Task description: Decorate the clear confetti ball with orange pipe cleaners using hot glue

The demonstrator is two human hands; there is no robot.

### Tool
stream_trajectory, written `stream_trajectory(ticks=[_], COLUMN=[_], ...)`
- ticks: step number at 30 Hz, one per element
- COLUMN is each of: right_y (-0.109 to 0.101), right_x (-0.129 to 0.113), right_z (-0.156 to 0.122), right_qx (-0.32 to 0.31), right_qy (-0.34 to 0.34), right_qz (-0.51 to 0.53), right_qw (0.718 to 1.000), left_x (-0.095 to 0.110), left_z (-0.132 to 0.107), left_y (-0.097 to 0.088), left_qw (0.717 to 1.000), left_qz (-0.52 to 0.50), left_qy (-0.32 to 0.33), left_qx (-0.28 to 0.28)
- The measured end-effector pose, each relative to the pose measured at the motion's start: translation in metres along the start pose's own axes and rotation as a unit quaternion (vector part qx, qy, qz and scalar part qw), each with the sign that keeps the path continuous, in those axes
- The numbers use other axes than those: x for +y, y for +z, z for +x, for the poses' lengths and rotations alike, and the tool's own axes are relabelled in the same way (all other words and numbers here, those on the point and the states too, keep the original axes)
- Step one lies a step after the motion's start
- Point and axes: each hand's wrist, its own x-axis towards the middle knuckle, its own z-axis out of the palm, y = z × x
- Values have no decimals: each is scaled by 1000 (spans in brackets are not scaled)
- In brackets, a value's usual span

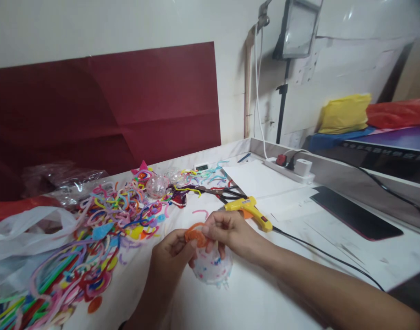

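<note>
Shaping an orange chenille coil (195, 238) between both hands

To bend it well, the left hand (173, 250) would best keep the coil pressed flat under its thumb, while the right hand (225, 233) guides the loose curve round snugly, turn against turn, with light, even tension; pulling hard could cone the disc or bare its wire core. Keeping knuckles clear of the yellow glue gun (246, 210) just beyond the right wrist seems wise, since it may be hot.

Both grips are narrow: the left thumb and fingers hold the coil by its near side, and the right fingertips appear to pinch its right edge, though the exact contact is partly hidden. The coil sits in front of the wearer, above the white tabletop (177, 305).

It looks fuzzy, bright orange and roughly round, with a thin arc standing off its upper edge. Just below it is a translucent dome (213, 271) dotted pink and blue, with small pale bits at its lower rim; whether the coil touches the dome cannot be told
</note>
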Motion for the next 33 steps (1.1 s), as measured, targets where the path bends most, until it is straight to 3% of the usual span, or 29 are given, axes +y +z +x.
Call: stream_trajectory(ticks=[19,25,33], right_y=[-1,0,-4], right_x=[8,10,13], right_z=[3,2,4], right_qx=[-2,-16,-37], right_qy=[-3,-42,2], right_qz=[14,-48,-17], right_qw=[1000,998,999], left_x=[3,3,3], left_z=[1,1,-2], left_y=[0,-1,1], left_qw=[996,996,996], left_qz=[-38,-22,-25], left_qy=[-73,-74,-78], left_qx=[42,40,26])
